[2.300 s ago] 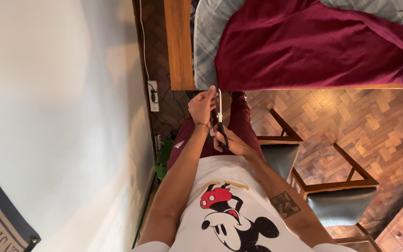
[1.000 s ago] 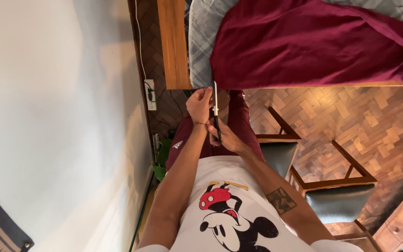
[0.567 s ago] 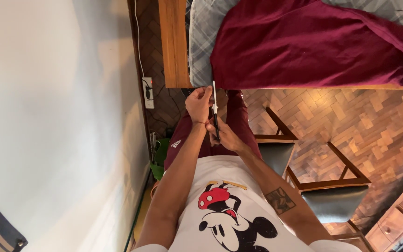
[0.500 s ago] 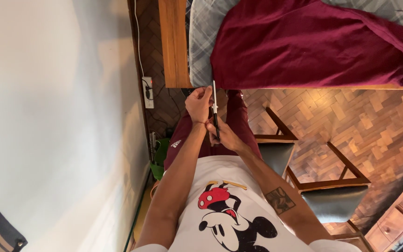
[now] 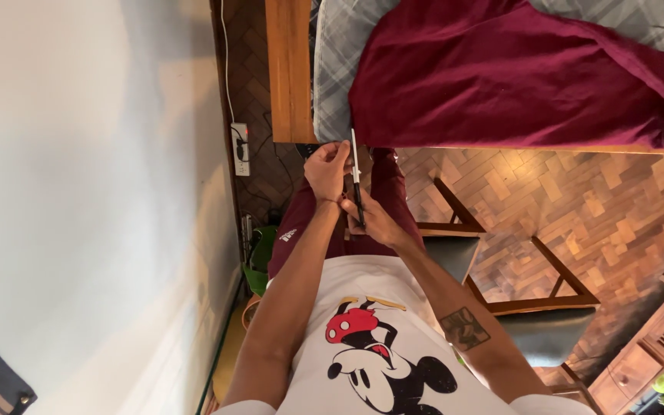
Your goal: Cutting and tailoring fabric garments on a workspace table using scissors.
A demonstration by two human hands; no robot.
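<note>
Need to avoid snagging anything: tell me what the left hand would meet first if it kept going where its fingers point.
Probably the wooden bed frame: the left hand, beside the pen, points at its edge. Depth is unclear.

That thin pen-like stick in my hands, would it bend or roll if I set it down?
The thin stick looks straight and rigid between the left hand and right hand, so probably stiff. It looks slim and round, likely light and apt to roll on the wooden bed frame.
</note>
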